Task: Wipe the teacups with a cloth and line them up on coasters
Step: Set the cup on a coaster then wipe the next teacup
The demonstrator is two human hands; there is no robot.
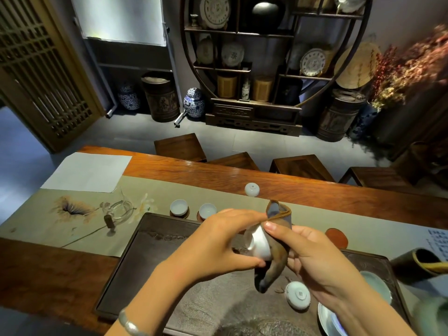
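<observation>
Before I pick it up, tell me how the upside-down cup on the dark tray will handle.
The inverted cup looks like glazed porcelain, so probably slick and chippable. It seems small and thin-walled, likely light. Resting rim-down on the tray, it should sit stable, though its narrow foot offers little to pinch.

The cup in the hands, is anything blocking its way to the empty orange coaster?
Nothing visible does. The small white porcelain teacup is held in the brown cloth between the left hand and right hand, above the dark wooden tray. The round orange coaster lies bare just right of it.
</observation>
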